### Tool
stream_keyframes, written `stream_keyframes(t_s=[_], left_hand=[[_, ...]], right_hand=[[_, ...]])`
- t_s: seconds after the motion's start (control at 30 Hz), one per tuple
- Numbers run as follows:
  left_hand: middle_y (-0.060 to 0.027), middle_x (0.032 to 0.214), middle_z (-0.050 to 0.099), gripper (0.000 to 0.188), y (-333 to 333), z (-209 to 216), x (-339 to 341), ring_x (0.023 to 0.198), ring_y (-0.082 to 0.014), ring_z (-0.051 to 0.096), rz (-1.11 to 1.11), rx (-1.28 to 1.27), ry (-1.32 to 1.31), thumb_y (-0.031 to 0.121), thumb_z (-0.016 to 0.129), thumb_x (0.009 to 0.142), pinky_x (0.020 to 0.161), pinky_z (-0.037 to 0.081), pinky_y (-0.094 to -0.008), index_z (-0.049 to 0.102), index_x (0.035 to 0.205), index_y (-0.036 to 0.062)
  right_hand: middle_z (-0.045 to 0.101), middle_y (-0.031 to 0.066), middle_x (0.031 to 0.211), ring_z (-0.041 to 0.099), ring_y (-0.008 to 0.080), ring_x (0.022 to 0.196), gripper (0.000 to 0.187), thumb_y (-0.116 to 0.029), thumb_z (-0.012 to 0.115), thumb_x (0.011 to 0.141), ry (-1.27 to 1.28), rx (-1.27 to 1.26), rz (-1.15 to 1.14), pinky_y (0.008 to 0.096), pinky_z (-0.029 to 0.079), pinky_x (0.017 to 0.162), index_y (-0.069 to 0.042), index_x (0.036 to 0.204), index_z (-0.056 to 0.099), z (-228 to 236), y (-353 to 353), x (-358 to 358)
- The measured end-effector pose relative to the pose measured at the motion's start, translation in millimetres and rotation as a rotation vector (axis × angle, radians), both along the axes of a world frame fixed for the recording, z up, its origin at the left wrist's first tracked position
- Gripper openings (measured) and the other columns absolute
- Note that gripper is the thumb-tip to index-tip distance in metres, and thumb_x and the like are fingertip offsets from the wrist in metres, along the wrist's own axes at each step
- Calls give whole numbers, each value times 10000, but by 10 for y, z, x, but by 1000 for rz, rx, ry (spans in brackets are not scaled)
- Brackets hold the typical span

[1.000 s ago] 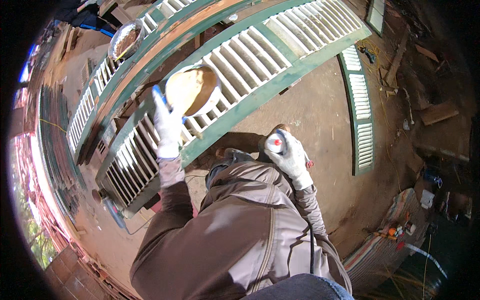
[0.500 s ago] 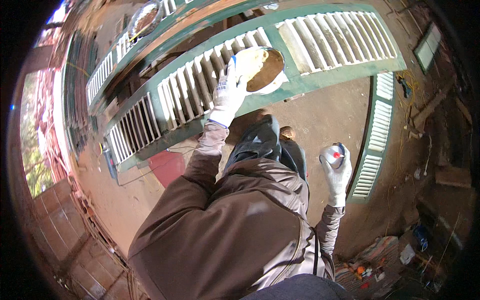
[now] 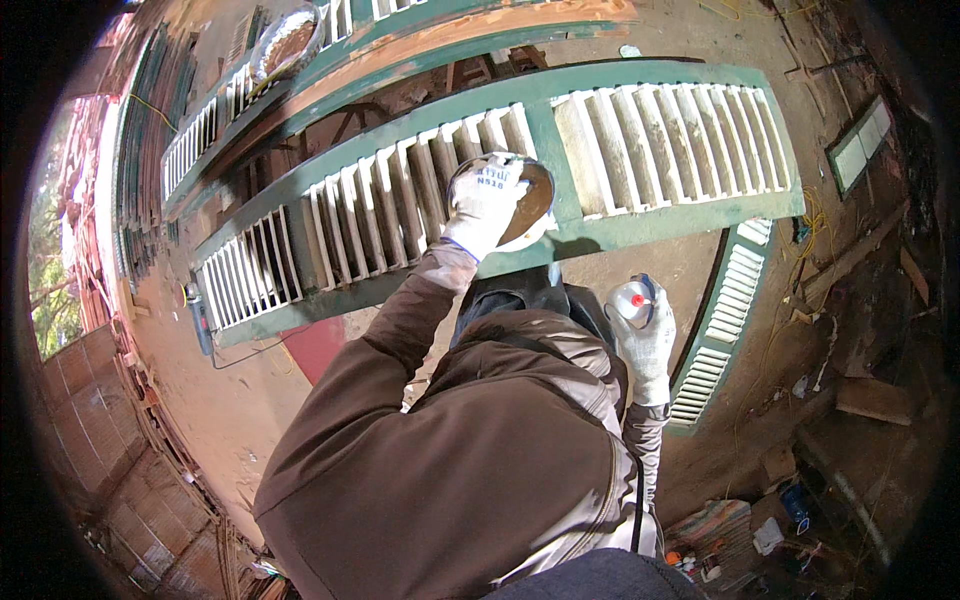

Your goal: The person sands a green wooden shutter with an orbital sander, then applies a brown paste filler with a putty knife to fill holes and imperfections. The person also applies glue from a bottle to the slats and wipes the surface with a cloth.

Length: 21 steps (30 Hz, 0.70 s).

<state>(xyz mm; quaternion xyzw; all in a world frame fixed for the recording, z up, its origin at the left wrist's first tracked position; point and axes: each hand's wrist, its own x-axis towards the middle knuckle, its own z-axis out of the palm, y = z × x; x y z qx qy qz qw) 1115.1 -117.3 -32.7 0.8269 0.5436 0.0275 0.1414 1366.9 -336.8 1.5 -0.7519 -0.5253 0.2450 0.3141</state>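
A long green louvred shutter [image 3: 660, 230] with pale slats lies raised across in front of me. On it, near its middle rail, stands a round bowl [image 3: 541, 190] with brown showing inside. My left hand [image 3: 488, 205], in a white glove, reaches over the bowl's left part; its fingers are mostly hidden, so their grip cannot be made out. Lower right, beside my body, my gloved right hand [image 3: 648, 340] is wrapped round a white round container [image 3: 628, 303] with a red tip, seen from above.
Another green shutter [image 3: 725, 300] lies on the floor to the right. At the far left, more shutters bear a second round bowl [image 3: 285, 45]. A corded power tool [image 3: 200, 318] hangs by the near shutter's left end. Clutter [image 3: 710, 545] lies at lower right.
My left hand has moved from the bowl's left edge to over its inside, covering the cream-coloured stuff seen there. My right hand, still holding the container, has come closer to the shutter.
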Motion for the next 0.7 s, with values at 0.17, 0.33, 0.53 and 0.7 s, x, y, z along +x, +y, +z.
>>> stream_keyframes(t_s=[0.17,0.33,0.53,0.7], left_hand=[[-64,1244,679,311,-10,-109,-4,1105,-263,670,5,14,-62,260,620,916,942,537,-401,697,1203,167],[-67,1240,702,312,-177,-483,-119,1153,-247,667,77,84,-247,172,627,901,1000,529,-373,702,1199,121],[-88,1151,737,279,-151,-477,-91,1071,-277,696,245,92,-186,211,713,835,957,553,-384,743,1089,99],[-81,1148,723,312,-213,235,413,1084,-280,670,355,207,50,300,803,764,946,537,-390,751,1017,126]], right_hand=[[717,163,1099,690,373,989,611,-220,892,734,36,10,30,443,540,878,-47,1257,628,-42,369,173],[715,149,1104,691,365,984,636,-251,876,744,13,-14,148,445,531,878,-53,1288,614,-38,601,444],[708,179,1119,688,362,1034,665,-261,884,735,12,-17,229,432,530,920,-44,1302,612,-106,745,1174],[700,163,1109,677,360,1004,667,-261,863,733,-6,8,242,451,513,914,-43,1310,606,-56,739,2087]])
